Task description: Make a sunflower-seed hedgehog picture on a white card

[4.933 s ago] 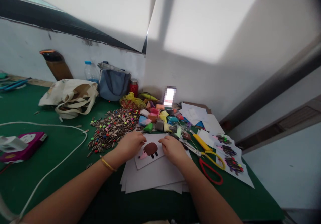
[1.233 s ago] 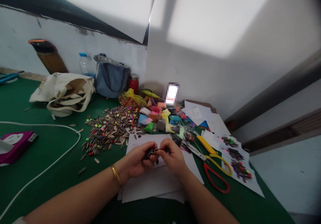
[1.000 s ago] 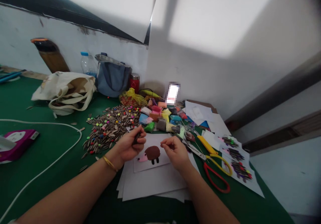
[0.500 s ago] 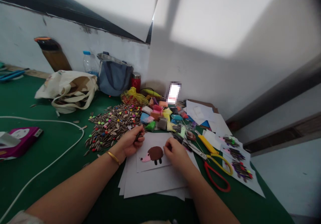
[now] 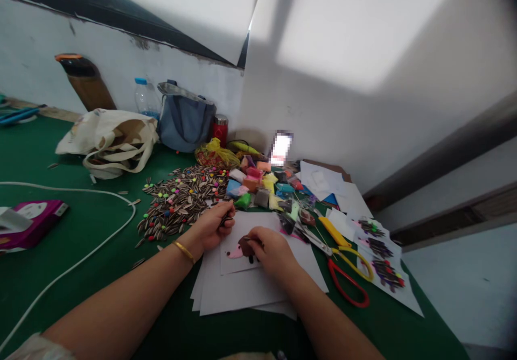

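Observation:
A white card (image 5: 232,231) lies on a stack of white paper (image 5: 242,293) and carries a brown clay animal (image 5: 243,245) with a pink snout. My right hand (image 5: 270,249) is pinched shut on a sunflower seed and presses it against the brown body, covering most of it. My left hand (image 5: 213,224), with a gold bangle at the wrist, rests at the card's left edge, closed around several sunflower seeds. A heap of sunflower seeds (image 5: 181,198) dotted with small coloured balls lies just left of that hand.
Packets of coloured clay (image 5: 258,185) sit behind the card. Scissors with red and yellow handles (image 5: 346,276) and finished seed pictures (image 5: 377,255) lie to the right. A white cable (image 5: 86,204), a pink box (image 5: 28,225), a cloth bag (image 5: 111,142) and a grey bag (image 5: 183,120) occupy the green table (image 5: 60,150).
My hands, joined over the card 1.2 s ago, separated. My left hand withdrew to the card's left edge with seeds; my right hand came down onto the brown clay body.

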Available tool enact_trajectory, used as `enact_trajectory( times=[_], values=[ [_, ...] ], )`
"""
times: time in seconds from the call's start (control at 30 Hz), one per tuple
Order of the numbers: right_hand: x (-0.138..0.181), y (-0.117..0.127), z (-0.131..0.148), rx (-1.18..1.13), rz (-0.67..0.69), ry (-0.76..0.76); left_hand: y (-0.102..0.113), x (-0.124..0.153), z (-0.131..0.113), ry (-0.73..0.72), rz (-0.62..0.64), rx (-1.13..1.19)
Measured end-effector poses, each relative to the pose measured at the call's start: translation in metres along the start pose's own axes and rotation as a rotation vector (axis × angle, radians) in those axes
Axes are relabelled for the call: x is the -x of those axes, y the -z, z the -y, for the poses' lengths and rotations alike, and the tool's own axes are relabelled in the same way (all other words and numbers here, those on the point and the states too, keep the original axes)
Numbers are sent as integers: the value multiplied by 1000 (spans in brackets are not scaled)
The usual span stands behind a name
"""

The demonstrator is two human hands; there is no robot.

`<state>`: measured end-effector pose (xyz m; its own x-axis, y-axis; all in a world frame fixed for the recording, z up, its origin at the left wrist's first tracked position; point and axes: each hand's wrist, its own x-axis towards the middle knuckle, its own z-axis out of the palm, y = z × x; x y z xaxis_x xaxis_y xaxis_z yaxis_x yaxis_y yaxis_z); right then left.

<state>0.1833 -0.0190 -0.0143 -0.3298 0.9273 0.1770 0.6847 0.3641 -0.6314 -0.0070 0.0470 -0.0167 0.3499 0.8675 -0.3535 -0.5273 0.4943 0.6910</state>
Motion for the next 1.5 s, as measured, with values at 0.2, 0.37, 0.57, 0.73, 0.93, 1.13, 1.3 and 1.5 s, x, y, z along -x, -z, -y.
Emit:
enact_trajectory(
  times=[0.2, 0.37, 0.57, 0.73, 0.93, 1.13, 1.3, 1.5],
  values=[
    [-1, -4, -1, 92, -58, 100, 0, -1, 1, -2, 11, -11],
    [-1, -8, -1, 110, -49, 118, 0, -1, 1, -3, 13, -14],
    [-1, -10, -3, 147, -40, 145, -1, 0, 1, -10, 12, -14],
    [-3, -13, -3, 254, -6, 150, 0, 0, 2, -3, 15, -16],
    [-2, -15, -1, 337, -2, 186, 0, 0, 1, 1, 20, -4],
    [-1, -12, 1, 312, 5, 189, 0, 0, 0, 26, 4, 31],
    [0, 0, -2, 159, -82, 184, -3, 4, -3, 85, 23, 82],
    [2, 7, -2, -1, -288, 200, -21, 19, -1, 217, 72, 126]
  ],
)
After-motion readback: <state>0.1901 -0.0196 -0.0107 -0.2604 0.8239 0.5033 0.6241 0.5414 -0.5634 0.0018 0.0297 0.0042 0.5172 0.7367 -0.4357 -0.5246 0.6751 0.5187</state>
